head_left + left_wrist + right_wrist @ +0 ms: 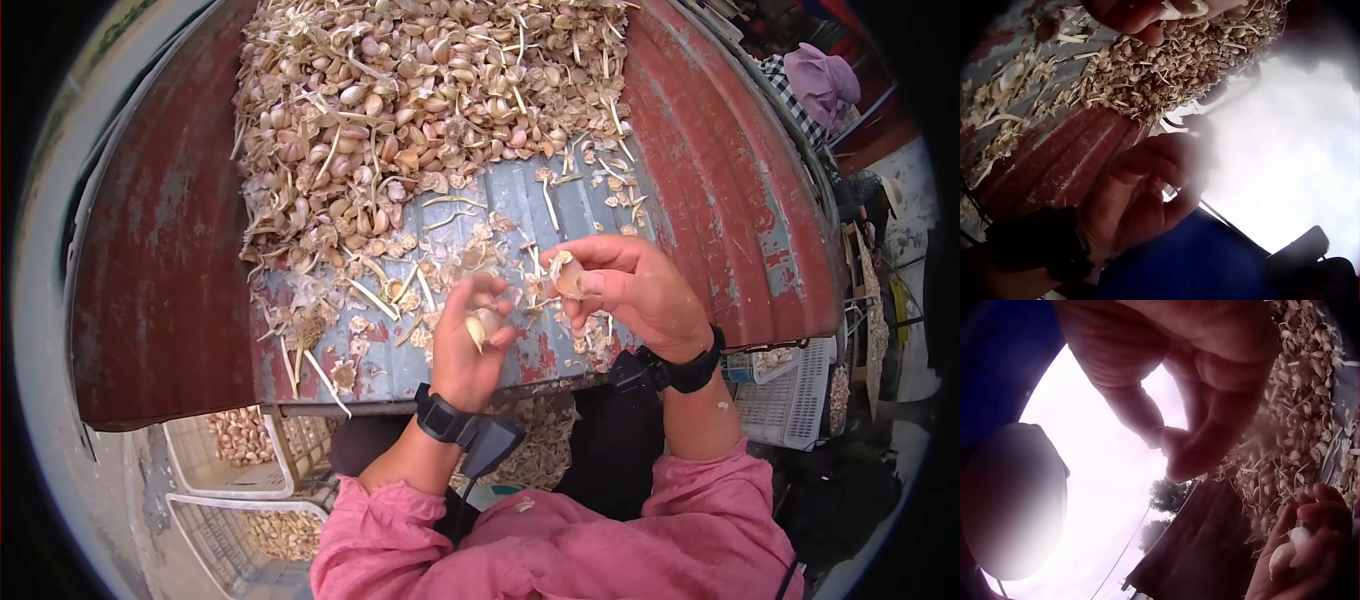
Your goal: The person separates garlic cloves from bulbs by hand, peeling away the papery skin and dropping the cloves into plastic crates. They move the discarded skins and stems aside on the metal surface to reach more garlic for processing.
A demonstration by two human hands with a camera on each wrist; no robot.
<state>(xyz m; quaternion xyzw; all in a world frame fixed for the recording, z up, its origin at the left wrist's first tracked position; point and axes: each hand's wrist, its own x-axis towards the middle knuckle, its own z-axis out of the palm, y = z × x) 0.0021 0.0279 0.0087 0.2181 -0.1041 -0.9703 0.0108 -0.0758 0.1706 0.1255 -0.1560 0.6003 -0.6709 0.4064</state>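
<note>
My left hand [468,350] is turned palm up at the near edge of the metal sheet, its fingers curled round pale garlic cloves [476,333]. In the right wrist view, a white clove [1300,535] and a yellowish clove [1282,557] show in that palm. To its right, my right hand [645,290] pinches a garlic clove [569,277] with papery skin between thumb and fingers. Against the bright sky in the left wrist view, the right hand [1147,187] appears dark, its fingertips brought together. Both hands are apart, above the sheet.
A large heap of garlic cloves [430,90] covers the far part of the corrugated metal sheet [500,190]. Dry stems [375,298] and skins lie nearer. Red raised sides [160,230] flank it. Crates [285,465] with cloves stand below left, a white crate [800,400] at right.
</note>
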